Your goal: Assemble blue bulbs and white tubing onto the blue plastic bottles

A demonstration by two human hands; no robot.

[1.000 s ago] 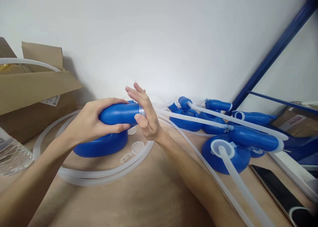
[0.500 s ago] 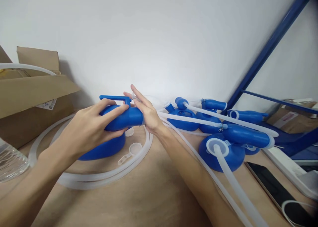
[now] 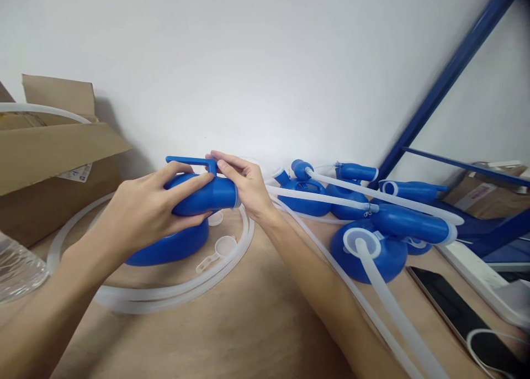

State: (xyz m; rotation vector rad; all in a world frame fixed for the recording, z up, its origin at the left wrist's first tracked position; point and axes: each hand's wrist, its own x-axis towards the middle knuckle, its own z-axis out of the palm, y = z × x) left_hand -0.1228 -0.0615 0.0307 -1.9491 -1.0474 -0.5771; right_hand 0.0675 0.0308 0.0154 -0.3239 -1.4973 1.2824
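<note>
My left hand (image 3: 161, 194) is wrapped over a blue plastic urinal head (image 3: 223, 194), which lies on its side in the air. A white rim circles its right end and a straight handle arm (image 3: 186, 161) runs along its top. My right hand (image 3: 246, 188) is closed by the arm's root, thumb and fingertips pinched together; whatever lies between them is hidden. Below the left hand sits a blue urinal bottle (image 3: 169, 246), partly covered. Beside it on the table is a clear cap with a strap (image 3: 223, 247); a second cap (image 3: 215, 219) shows behind.
White hose (image 3: 165, 296) coils around the blue bottle. At the right stand several blue bottles (image 3: 368, 257) with hoses attached, beside a phone (image 3: 451, 307) and a white power strip (image 3: 476, 274). A cardboard box (image 3: 53, 174) and clear plastic (image 3: 20, 268) are at the left.
My right fingers, which were spread out with a clear piece among them, have closed to a pinch by the handle arm. My left hand keeps its hold.
</note>
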